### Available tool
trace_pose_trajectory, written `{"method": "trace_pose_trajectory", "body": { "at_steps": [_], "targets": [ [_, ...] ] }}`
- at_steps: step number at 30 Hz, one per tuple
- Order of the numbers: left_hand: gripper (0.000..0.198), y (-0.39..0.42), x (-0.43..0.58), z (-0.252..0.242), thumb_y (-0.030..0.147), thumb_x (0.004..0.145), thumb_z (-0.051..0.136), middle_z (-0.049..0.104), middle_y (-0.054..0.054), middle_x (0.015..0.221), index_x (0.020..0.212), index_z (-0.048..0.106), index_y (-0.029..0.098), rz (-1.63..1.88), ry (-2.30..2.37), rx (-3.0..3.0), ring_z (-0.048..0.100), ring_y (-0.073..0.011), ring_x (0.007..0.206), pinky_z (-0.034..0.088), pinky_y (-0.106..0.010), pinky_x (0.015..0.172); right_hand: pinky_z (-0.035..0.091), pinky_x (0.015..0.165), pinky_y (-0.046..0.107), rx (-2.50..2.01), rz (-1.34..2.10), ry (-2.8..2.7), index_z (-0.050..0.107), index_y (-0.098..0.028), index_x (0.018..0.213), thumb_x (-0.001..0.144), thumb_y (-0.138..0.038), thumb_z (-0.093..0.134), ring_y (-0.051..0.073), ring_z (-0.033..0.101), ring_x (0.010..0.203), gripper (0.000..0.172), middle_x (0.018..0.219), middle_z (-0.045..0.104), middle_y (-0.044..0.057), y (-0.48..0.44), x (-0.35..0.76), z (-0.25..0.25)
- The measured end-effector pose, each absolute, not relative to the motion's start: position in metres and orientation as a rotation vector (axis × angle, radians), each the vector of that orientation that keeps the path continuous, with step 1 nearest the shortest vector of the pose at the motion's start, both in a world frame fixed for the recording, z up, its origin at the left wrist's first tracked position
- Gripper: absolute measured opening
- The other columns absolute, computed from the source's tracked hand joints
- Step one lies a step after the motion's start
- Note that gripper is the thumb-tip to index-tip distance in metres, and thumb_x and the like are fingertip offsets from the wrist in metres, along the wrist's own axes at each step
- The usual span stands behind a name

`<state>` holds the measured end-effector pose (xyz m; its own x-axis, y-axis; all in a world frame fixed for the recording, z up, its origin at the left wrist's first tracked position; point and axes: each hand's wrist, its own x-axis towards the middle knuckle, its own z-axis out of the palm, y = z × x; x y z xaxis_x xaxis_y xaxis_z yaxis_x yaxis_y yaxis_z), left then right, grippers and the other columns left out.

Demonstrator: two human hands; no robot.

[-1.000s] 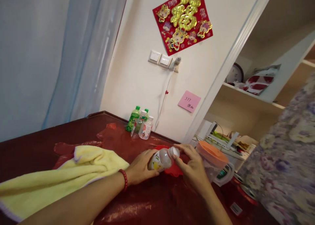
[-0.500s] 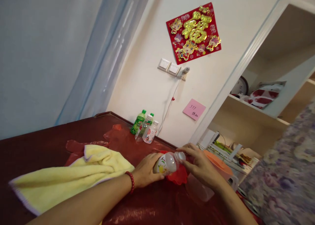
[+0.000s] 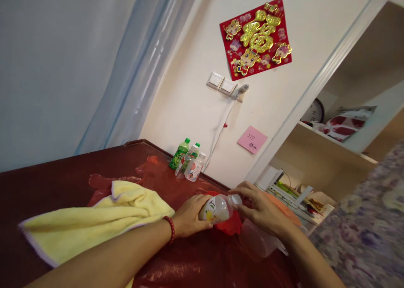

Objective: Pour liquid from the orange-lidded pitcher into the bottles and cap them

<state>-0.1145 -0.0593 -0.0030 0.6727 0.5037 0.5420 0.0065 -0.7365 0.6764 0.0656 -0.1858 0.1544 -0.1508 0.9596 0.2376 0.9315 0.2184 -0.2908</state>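
Note:
A small clear plastic bottle (image 3: 216, 208) with a fruit label lies tilted over a red plastic piece (image 3: 232, 226) on the dark red table (image 3: 57, 183). My left hand (image 3: 191, 216) is wrapped round the bottle's lower body; a red bead bracelet (image 3: 171, 229) is on that wrist. My right hand (image 3: 260, 208) pinches the bottle's white cap (image 3: 236, 199) with its fingertips. A clear jug with an orange lid (image 3: 277, 204) stands right behind my right hand, mostly hidden by it.
A yellow towel (image 3: 94, 220) lies on the table at my left forearm. Three bottles (image 3: 187, 164) stand by the wall at the table's far edge. A shelf unit (image 3: 318, 162) with clutter is to the right, and flowered cloth (image 3: 369, 237) fills the lower right.
The view has shifted a little, so everything sits further right in frame. Both hands stay on the bottle and its cap; the jug is now more hidden behind my right hand.

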Motion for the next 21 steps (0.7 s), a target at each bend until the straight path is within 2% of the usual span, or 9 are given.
{"method": "trace_pose_trajectory", "body": {
  "at_steps": [6,8,12,14,16,18,21],
  "targets": [
    [0.075,-0.061,-0.115,-0.001,0.030,0.068,0.084,0.059,-0.009,0.133,0.136,0.051,0.023,0.945,0.404,2.231,0.055,-0.0296,0.120,0.042,-0.044,0.105,0.046,0.073,0.036,-1.845,-0.042,-2.104,0.070,-0.024,0.105,0.093,-0.048,0.059,0.020,0.059,0.080,0.029,0.094,0.062,0.004,-0.183,0.070,0.146],
    [0.075,-0.061,-0.116,0.000,0.029,0.068,0.084,0.060,-0.009,0.132,0.135,0.052,0.022,0.946,0.399,2.239,0.055,-0.0295,0.120,0.043,-0.044,0.105,0.046,0.072,0.036,-1.868,-0.097,-2.106,0.070,-0.023,0.105,0.094,-0.049,0.058,0.020,0.059,0.079,0.031,0.093,0.062,0.004,-0.183,0.069,0.145],
    [0.076,-0.061,-0.115,-0.001,0.029,0.068,0.085,0.060,-0.008,0.133,0.136,0.051,0.023,0.956,0.398,2.233,0.055,-0.0296,0.121,0.042,-0.045,0.105,0.046,0.077,0.036,-1.847,-0.092,-2.118,0.066,-0.024,0.120,0.093,-0.050,0.059,0.021,0.061,0.084,0.038,0.099,0.064,0.005,-0.186,0.067,0.148],
    [0.077,-0.061,-0.115,-0.001,0.029,0.068,0.084,0.059,-0.008,0.134,0.137,0.050,0.023,0.956,0.399,2.224,0.054,-0.0294,0.121,0.042,-0.044,0.106,0.046,0.078,0.036,-1.853,-0.074,-2.138,0.067,-0.025,0.120,0.093,-0.045,0.060,0.021,0.061,0.087,0.034,0.102,0.064,0.005,-0.187,0.065,0.150],
    [0.077,-0.061,-0.115,-0.001,0.029,0.068,0.084,0.060,-0.008,0.134,0.136,0.051,0.023,0.954,0.398,2.227,0.054,-0.0292,0.121,0.042,-0.044,0.106,0.045,0.076,0.034,-1.875,-0.090,-2.152,0.068,-0.024,0.113,0.092,-0.038,0.058,0.020,0.061,0.085,0.026,0.100,0.065,0.005,-0.186,0.063,0.151],
    [0.077,-0.061,-0.116,0.000,0.030,0.068,0.084,0.059,-0.008,0.133,0.137,0.050,0.023,0.951,0.397,2.242,0.054,-0.0293,0.121,0.042,-0.044,0.106,0.042,0.069,0.032,-1.923,-0.153,-2.137,0.068,-0.021,0.098,0.093,-0.037,0.056,0.019,0.060,0.077,0.021,0.089,0.066,0.004,-0.184,0.059,0.150],
    [0.078,-0.060,-0.116,0.000,0.029,0.069,0.084,0.058,-0.009,0.135,0.138,0.049,0.022,0.954,0.397,2.260,0.054,-0.0293,0.122,0.041,-0.044,0.107,0.035,0.060,0.030,-2.040,-0.263,-2.074,0.059,-0.021,0.077,0.096,-0.048,0.049,0.018,0.055,0.064,0.034,0.071,0.064,0.003,-0.179,0.054,0.145]
  ]
}}
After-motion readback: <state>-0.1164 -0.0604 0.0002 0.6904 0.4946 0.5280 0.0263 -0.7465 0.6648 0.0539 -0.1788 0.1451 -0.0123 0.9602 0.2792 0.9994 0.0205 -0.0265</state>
